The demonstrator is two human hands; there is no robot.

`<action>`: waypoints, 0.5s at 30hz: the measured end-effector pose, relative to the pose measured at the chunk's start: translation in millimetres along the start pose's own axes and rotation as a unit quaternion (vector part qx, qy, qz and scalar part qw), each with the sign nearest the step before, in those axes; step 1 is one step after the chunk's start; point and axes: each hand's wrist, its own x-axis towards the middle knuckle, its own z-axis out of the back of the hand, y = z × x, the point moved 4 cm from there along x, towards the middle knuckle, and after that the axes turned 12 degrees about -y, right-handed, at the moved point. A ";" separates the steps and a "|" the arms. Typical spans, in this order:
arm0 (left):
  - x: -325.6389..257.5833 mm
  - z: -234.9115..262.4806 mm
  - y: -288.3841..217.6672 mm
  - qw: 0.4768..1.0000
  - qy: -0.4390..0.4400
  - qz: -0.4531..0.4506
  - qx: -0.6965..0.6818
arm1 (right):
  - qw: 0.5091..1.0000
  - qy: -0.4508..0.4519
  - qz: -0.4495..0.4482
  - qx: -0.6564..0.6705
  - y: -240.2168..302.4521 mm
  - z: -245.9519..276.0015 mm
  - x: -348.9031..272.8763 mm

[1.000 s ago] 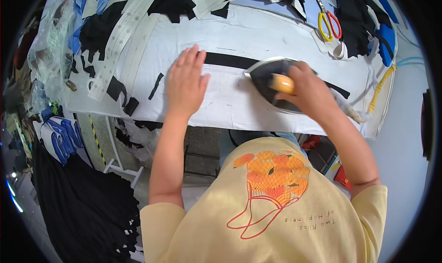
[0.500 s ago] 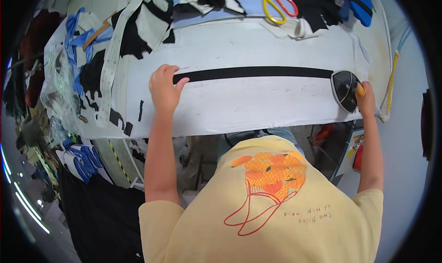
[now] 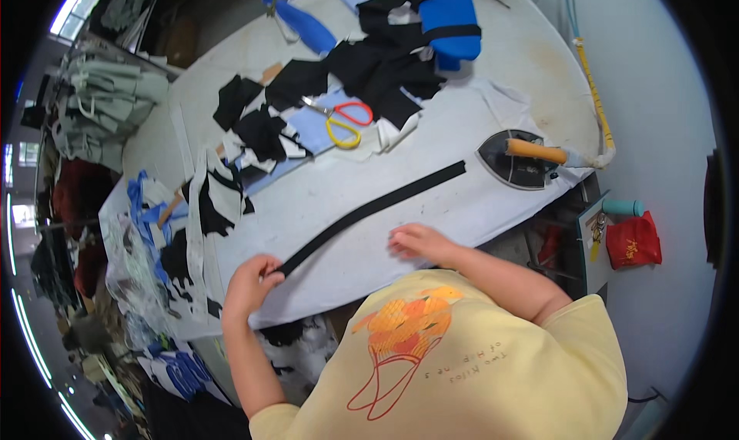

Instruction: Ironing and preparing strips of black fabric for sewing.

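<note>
My left hand (image 3: 250,284) pinches the near left end of a long black fabric strip (image 3: 369,207). The strip runs in a slight curve up and right across the white-covered table, its far end lying near an iron. My right hand (image 3: 419,242) is in front of the strip, apart from it, fingers loosely stretched and slightly blurred, holding nothing. The iron (image 3: 500,167), with a dark soleplate body and a wooden handle (image 3: 537,150), rests on the table's right part, with no hand on it.
Scissors (image 3: 342,124) with red and yellow handles lie among black, white and blue fabric scraps (image 3: 296,82) at the back. A blue padded form (image 3: 450,24) with a black band is behind them. Crumpled clear plastic (image 3: 131,263) is at the left; a red pouch (image 3: 633,241) is right of the table.
My right hand has let go of the iron and moved left. My left hand has drawn its strip end nearer, so the strip slants. The view has turned, with more of the table's back showing.
</note>
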 end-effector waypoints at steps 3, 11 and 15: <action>-32.9 37.8 -61.9 0.994 0.021 -0.043 -0.102 | 0.940 0.076 -0.132 0.305 10.4 -22.4 14.6; -35.7 76.3 -49.2 0.975 -0.077 0.015 -0.208 | 0.909 0.066 0.110 0.396 136.1 68.1 13.3; 23.4 71.6 -47.2 0.971 -0.130 0.005 -0.201 | 0.952 -0.088 0.253 0.149 242.0 150.7 -3.9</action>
